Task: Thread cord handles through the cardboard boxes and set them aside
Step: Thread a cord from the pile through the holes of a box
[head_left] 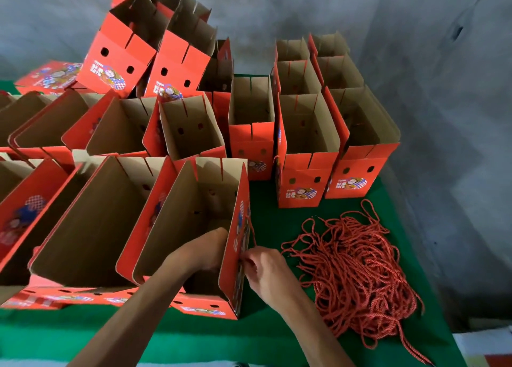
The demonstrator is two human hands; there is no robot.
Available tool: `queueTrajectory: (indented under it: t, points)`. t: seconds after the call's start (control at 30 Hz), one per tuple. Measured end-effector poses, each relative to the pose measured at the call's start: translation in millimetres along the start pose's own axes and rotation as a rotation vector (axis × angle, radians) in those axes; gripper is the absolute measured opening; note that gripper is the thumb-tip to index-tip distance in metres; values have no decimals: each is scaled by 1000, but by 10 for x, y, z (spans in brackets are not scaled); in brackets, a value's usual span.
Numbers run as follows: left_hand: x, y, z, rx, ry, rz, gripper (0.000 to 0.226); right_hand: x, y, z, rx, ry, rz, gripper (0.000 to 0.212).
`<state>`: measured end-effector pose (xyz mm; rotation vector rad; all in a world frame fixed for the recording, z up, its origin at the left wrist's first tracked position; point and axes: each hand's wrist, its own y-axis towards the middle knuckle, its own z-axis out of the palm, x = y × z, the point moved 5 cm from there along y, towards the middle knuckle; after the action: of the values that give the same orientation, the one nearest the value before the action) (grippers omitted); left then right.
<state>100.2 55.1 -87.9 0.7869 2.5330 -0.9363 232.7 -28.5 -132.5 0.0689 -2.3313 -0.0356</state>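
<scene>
An open red cardboard box [194, 200] with a brown inside stands at the front of the table. My left hand [202, 251] reaches down inside it, against its right wall; its fingers are hidden behind that wall. My right hand [263, 272] is outside the same wall and pinches a red cord [252, 235] that runs up along the printed face. A loose heap of red cords [357, 272] lies on the green cloth to the right of my right hand.
Several more open red boxes [304, 145] fill the green table [263, 339] to the left and behind, some stacked and leaning at the back [144, 48]. Flat boxes lie at the far left. A grey wall stands behind and to the right.
</scene>
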Motion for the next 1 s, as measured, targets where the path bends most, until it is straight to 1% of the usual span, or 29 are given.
queueTrajectory:
  t: [0.03,0.07,0.13,0.17,0.2,0.23,0.27,0.3,0.33,0.37,0.4,0.47,0.53,0.57,0.6,0.67,0.73,0.8,0.87,0.9,0.97,1.0]
  points:
    - [-7,-9,-15,-13,7,6,67,-4,9,-18,9,7,1,15]
    - [-2,-23,-33,-23,8,1,69,-18,15,-35,31,89,17,13]
    - [33,-38,-37,-11,7,-37,70,-56,13,-17,128,382,89,12]
    - [40,-42,-23,6,29,-65,69,-115,18,1,154,484,134,20]
    - [44,-42,-5,17,58,-97,65,-223,25,19,148,487,191,29]
    - [46,-51,5,11,74,-135,57,-368,21,29,120,388,269,36]
    - [50,-57,4,-14,77,-171,47,-534,12,24,83,211,329,34]
    - [53,-72,-9,-58,84,-194,37,-711,-16,23,50,-1,361,28]
    - [51,-94,-41,-117,97,-207,29,-874,-61,41,38,-160,385,18]
    - [51,-124,-88,-179,112,-217,23,-1009,-109,78,45,-256,420,17]
    - [56,-159,-140,-236,120,-228,20,-1135,-147,140,71,-313,460,21]
    - [55,-233,-219,-294,124,-259,18,-1304,-186,274,137,-379,528,24]
    - [39,-288,-317,-344,150,-272,12,-1362,-147,338,198,-436,570,18]
    - [31,-326,-389,-387,157,-270,18,-1370,-133,353,221,-452,591,17]
    - [25,-378,-480,-450,175,-255,29,-1368,-120,361,239,-455,608,19]
    - [22,-525,-710,-613,285,-194,46,-1350,-101,360,226,-438,610,25]
    - [77,-666,-905,-706,372,-140,47,-1291,-78,344,132,-347,563,25]
    - [195,-780,-1060,-725,328,-148,44,-1158,-24,332,50,-184,460,21]
    - [299,-808,-1158,-661,276,-158,43,-991,43,295,5,-27,365,8]
    - [331,-800,-1188,-608,270,-144,42,-906,86,262,-13,76,341,6]
    - [362,-780,-1209,-520,278,-86,42,-747,161,182,-55,317,341,16]
    - [368,-779,-1208,-501,286,-53,40,-671,198,143,-75,416,358,17]
